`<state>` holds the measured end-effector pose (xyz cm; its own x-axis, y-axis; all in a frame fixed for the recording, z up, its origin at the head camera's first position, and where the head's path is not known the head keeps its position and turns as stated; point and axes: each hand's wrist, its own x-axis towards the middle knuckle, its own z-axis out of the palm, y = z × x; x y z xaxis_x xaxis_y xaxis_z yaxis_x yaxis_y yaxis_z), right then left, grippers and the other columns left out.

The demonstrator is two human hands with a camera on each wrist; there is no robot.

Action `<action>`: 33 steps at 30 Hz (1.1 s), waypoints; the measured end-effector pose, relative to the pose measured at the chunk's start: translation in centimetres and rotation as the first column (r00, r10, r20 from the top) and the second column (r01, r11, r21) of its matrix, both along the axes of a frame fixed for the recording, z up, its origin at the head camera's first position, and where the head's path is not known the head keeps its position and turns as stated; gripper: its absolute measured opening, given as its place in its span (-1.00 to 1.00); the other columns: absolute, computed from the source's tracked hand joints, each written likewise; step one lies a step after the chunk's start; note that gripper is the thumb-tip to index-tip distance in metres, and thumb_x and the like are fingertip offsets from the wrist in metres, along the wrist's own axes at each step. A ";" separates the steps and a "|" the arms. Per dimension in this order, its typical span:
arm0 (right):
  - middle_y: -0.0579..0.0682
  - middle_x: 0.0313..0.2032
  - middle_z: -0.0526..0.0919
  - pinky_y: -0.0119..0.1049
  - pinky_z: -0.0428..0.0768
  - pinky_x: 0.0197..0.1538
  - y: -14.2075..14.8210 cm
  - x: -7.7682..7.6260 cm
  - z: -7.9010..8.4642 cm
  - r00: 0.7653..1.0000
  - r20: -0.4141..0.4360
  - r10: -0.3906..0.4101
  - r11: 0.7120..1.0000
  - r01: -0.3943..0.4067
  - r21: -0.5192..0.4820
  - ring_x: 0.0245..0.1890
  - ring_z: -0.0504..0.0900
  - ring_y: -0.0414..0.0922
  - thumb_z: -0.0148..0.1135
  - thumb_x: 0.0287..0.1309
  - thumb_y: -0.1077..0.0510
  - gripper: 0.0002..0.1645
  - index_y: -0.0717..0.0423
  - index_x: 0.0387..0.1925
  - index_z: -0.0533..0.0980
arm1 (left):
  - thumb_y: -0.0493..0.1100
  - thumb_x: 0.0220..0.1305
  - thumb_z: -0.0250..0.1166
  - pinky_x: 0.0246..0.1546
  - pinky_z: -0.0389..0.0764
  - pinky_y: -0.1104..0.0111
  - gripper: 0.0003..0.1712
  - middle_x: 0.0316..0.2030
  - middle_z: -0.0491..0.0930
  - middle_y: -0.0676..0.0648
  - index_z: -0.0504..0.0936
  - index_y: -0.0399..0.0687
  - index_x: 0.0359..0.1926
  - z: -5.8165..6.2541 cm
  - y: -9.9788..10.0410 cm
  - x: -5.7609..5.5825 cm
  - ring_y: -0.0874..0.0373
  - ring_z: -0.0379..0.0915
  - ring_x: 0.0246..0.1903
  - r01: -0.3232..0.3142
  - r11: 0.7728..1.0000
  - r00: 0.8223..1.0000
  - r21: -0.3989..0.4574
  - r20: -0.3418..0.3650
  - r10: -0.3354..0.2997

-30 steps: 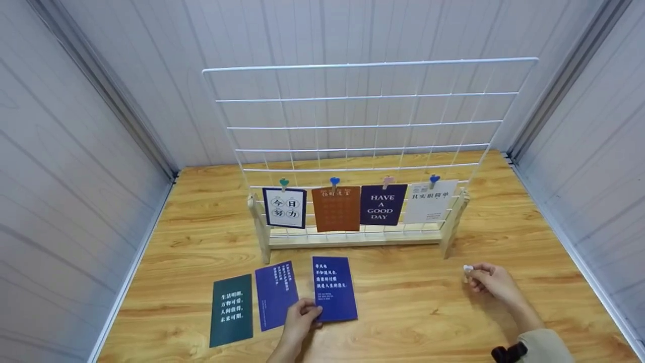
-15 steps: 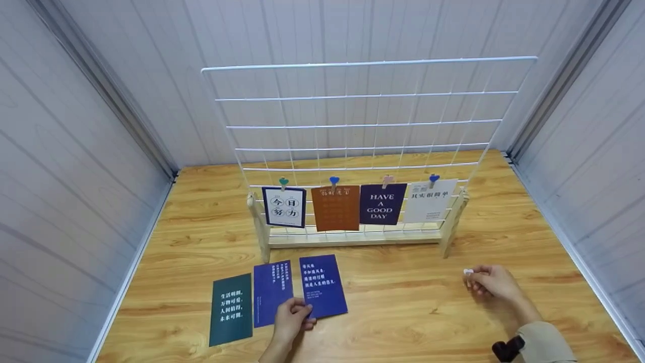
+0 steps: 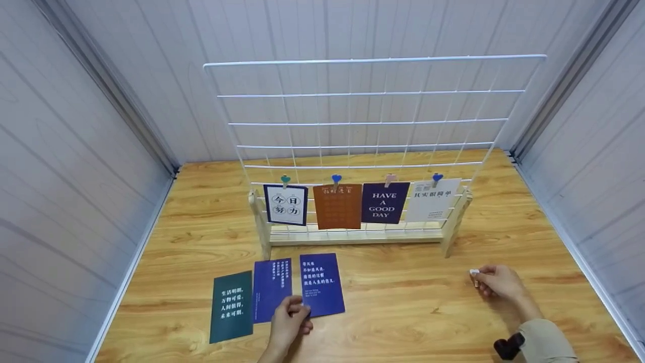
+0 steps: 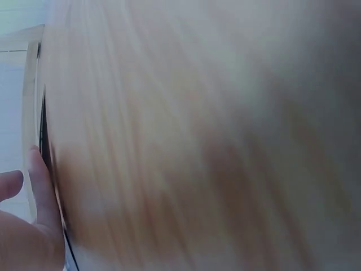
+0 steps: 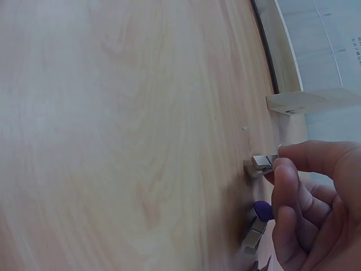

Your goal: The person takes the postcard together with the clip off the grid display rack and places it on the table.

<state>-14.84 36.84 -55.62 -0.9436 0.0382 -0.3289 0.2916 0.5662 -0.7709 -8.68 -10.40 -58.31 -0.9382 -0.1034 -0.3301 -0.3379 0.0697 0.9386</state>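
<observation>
In the head view, my left hand (image 3: 288, 322) pinches the lower left corner of a blue card (image 3: 322, 285) printed with white text. This card lies on the table beside another blue card (image 3: 272, 290); a dark green card (image 3: 232, 307) is left of both. My left fingers (image 4: 46, 195) sit by the card's thin edge in the left wrist view. My right hand (image 3: 501, 285) holds a small clothespin (image 5: 262, 162) with a white heart top between thumb and index finger. Below those fingers are a purple heart (image 5: 263, 210) and another clothespin (image 5: 255, 237); whether the hand holds them is unclear.
Behind the cards stands a white wire grid rack (image 3: 375, 123) on a wooden base (image 3: 355, 238). Several cards hang from it by heart clips, among them an orange card (image 3: 337, 207) and a white card (image 3: 433, 201). Panelled walls (image 3: 75, 151) surround the wooden table (image 3: 393, 312).
My left hand has slid the blue card leftward, close beside the other blue card. The right hand stays almost where it was, still holding the clothespin.
</observation>
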 end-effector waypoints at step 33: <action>0.04 -0.50 0.56 -0.39 0.54 -0.46 -2.0 -1.8 7.2 0.907 -0.409 -0.098 0.984 0.026 -0.177 -0.55 0.56 -0.09 0.08 0.16 0.07 -0.53 0.44 -0.09 0.39 | -0.34 0.13 0.18 -0.27 0.48 0.36 -0.86 -0.33 0.53 -0.12 0.53 -0.31 -0.26 8.9 3.2 -2.4 0.08 0.44 -0.28 0.139 0.988 0.893 -0.063 -0.423 -0.153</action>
<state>-16.60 34.87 -48.38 -0.9931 0.0805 0.0853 -0.0447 0.4132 -0.9095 -11.10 -7.23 -49.38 -0.9935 0.0423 0.1056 0.1099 0.1184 0.9869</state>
